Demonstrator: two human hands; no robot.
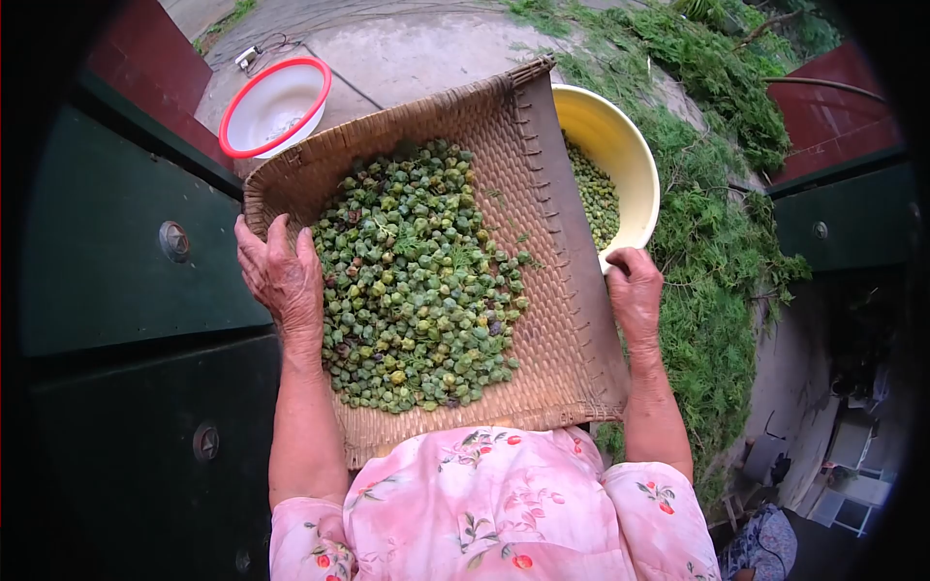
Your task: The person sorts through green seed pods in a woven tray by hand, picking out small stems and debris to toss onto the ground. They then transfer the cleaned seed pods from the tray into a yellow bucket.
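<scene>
In the head view, a scoop-shaped winnowing basket (547, 329) of tan woven strips, its right border dark and laced with stitches, lay just in front of a pink floral shirt (484, 504). A thick heap of small, knobbly green cones (417, 281), a few yellowish or brown, spread from near the basket's far left corner toward its near edge, with scraps of leafy sprig among them. The left hand (283, 273) rested on the basket's left rim, fingers spread and bent over it. The right hand (635, 286) had its fingers curled in a pinch at the near rim of a yellow basin (641, 184), beside the basket's right edge; whether it also held the basket could not be told. More cones lay inside this smooth, round basin. Beyond the basket's far left corner, a white basin (274, 105) with a red rim sat on grey concrete ground (412, 48). Feathery green branches (712, 261) covered the ground to the right. Dark green panels (116, 252) with star-shaped metal studs (174, 241) stood at the left, and a person (770, 544) in patterned clothing was partly visible at the lower right.
</scene>
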